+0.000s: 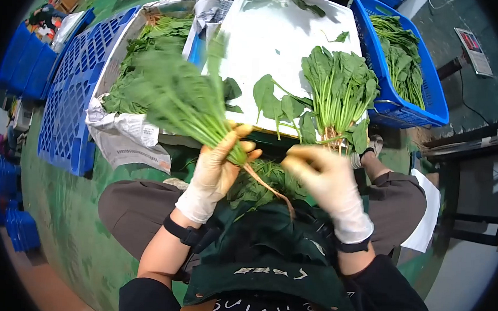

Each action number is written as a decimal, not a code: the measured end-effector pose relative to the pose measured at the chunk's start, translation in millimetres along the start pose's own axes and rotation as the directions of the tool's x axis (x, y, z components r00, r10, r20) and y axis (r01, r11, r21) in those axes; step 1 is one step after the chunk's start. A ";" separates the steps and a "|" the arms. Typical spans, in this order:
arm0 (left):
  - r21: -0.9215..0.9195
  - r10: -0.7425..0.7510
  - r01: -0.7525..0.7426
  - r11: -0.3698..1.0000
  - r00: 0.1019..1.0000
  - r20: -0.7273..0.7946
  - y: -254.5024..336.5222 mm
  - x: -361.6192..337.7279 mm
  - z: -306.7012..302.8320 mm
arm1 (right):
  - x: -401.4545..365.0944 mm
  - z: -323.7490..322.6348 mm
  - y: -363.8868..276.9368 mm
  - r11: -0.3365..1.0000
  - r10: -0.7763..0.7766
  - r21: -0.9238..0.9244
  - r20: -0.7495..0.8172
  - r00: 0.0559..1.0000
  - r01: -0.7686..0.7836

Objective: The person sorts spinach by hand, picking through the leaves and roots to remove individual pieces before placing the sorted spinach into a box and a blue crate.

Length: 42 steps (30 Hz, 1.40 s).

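Roots [265,183], thin and pinkish-brown, at the near right end of a slanting bunch of long-stemmed, leafy greens [190,95]

Left hand [217,168], in a pale, thin glove with yellowish fingers, is closed around the lower stems of the bunch; the bunch is off the white rectangular board [267,48], held at its near left corner, and its long axis runs diagonally; the blurred leaves fan away to the far left, toward the newspaper-lined box [128,130] beside the board's left edge; the roots trail the opposite way, down toward the person and to the right, into the gap between the hands.

The right hand [327,177], gloved alike, is just beyond the board's near edge with its fingers bent inward toward that gap; it is nearer to the root end than to the leaves, and apart from the stems; whether its fingertips pinch anything, I cannot tell.

A second bunch of leafy green stems [338,87] lies at the board's near right corner, its leaves toward the far edge and its roots at the near edge, just past the right hand; a blue plastic basket [400,110] of greens stands along the right edge; loose green leaves [273,180] lie heaped below the near edge, between the hands.
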<state>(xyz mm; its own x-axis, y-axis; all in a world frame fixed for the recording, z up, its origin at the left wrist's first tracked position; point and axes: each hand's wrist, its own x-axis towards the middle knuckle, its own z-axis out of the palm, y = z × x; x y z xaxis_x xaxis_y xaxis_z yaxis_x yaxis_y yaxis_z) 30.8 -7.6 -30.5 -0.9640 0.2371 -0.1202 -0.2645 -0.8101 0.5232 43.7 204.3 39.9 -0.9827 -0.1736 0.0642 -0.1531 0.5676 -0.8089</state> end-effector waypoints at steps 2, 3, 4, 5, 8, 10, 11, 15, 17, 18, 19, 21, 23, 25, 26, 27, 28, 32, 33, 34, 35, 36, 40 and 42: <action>-0.148 -0.010 0.009 0.989 1.000 -0.003 9.6 0.9 7.1 | 19.9 -17.4 7.7 0.994 0.035 -0.095 -0.251 0.967 -0.060; -0.180 -0.043 0.041 0.983 0.999 -0.008 8.5 1.2 9.3 | 35.2 -20.4 23.2 0.975 0.035 -0.198 -0.298 0.954 -0.098; -0.210 -0.075 0.071 0.975 0.997 -0.011 7.2 1.8 11.5 | 49.8 -20.0 44.7 0.923 0.075 -0.342 -0.293 0.953 -0.177; -0.233 -0.130 0.124 0.965 0.991 -0.011 4.5 2.7 12.7 | 59.0 -20.9 57.5 0.844 0.124 -0.491 -0.216 0.968 -0.217; -0.275 -0.255 0.233 0.933 0.966 -0.044 -3.9 5.7 19.0 | 70.1 -14.9 88.2 0.726 0.186 -0.648 -0.139 0.973 -0.232; -0.196 -0.276 0.248 0.949 0.953 -0.129 -8.8 8.9 20.2 | 71.1 -19.8 101.6 0.708 0.195 -0.669 -0.125 0.973 -0.228; -0.162 -0.278 0.250 0.955 0.942 -0.189 -11.0 10.1 25.6 | 71.8 -24.5 102.0 0.772 0.219 -0.580 -0.139 0.966 -0.259; -0.009 -0.265 0.271 0.963 0.933 -0.242 -20.8 16.7 29.7 | 59.5 -37.6 78.0 0.914 0.391 0.177 -0.138 0.910 -0.366; 0.022 -0.268 0.275 0.961 0.949 -0.164 -23.9 18.7 28.0 | 45.8 -40.0 40.5 0.879 0.420 0.305 -0.127 0.899 -0.367; 0.024 -0.276 0.281 0.959 0.952 -0.129 -25.9 19.6 30.0 | 37.8 -39.7 29.5 0.834 0.405 0.442 -0.082 0.910 -0.331; 0.026 -0.272 0.278 0.960 0.953 -0.134 -27.1 20.4 33.9 | 30.0 -36.7 22.7 0.766 0.385 0.570 -0.040 0.922 -0.296; 0.032 -0.236 0.238 0.971 0.970 -0.053 -27.7 20.9 44.7 | 17.2 -21.8 16.7 0.738 0.366 0.604 0.015 0.931 -0.300; 0.021 -0.230 0.230 0.973 0.973 0.000 -31.3 23.0 42.1 | 9.1 0.2 19.6 0.712 0.319 0.636 0.086 0.944 -0.298; -0.001 -0.227 0.227 0.974 0.973 0.027 -34.9 25.4 36.1 | 2.9 19.9 25.0 0.680 0.322 0.644 0.168 0.932 -0.351; 0.051 -0.193 0.193 0.980 0.981 -0.008 -35.1 25.6 36.0 | 1.3 28.4 27.6 0.702 0.321 0.629 0.139 0.937 -0.334; 0.103 -0.157 0.161 0.982 0.987 -0.041 -35.2 25.9 35.7 | 0.2 30.7 27.9 0.816 0.318 0.490 0.061 0.946 -0.306; 0.105 -0.157 0.161 0.981 0.987 -0.045 -34.8 26.5 35.9 | 0.0 31.4 25.0 0.902 0.300 0.329 -0.016 0.954 -0.278; 0.103 -0.122 0.134 0.986 0.986 -0.117 -38.4 26.6 33.1 | 4.0 39.8 23.6 0.922 0.192 0.372 -0.200 0.961 -0.107; 0.145 -0.095 0.108 0.984 0.991 -0.098 -39.3 25.2 33.8 | 5.1 47.3 35.5 0.950 0.112 0.312 -0.244 0.963 -0.031; 0.185 -0.068 0.081 0.979 0.995 -0.078 -39.6 24.5 34.6 | 5.6 51.4 42.1 0.968 0.028 0.246 -0.283 0.959 0.044; 0.185 -0.067 0.080 0.980 0.995 -0.078 -38.9 24.4 35.9 | 5.5 54.7 34.5 0.852 0.216 0.516 -0.200 0.956 -0.085; 0.169 -0.062 0.079 0.982 0.993 -0.101 -37.1 23.2 37.3 | 5.6 53.8 28.0 0.852 0.216 0.517 -0.197 0.956 -0.086; 0.055 -0.161 0.171 0.984 0.976 -0.146 -29.2 22.3 34.5 | 4.8 57.3 24.0 0.691 0.331 0.693 -0.049 0.942 -0.207; 0.012 -0.165 0.168 0.986 0.976 -0.141 -29.9 25.1 30.6 | 3.3 61.3 23.8 0.628 0.372 0.753 -0.068 0.926 -0.198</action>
<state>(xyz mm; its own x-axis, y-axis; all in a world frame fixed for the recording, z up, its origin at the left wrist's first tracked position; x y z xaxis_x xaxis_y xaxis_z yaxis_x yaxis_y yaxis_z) 15.3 39.0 -23.4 -0.9011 0.2893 -0.3229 -0.4226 -0.7520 0.5059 43.2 167.9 -15.0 -0.9737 0.1053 -0.2021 0.1762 -0.2149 -0.9606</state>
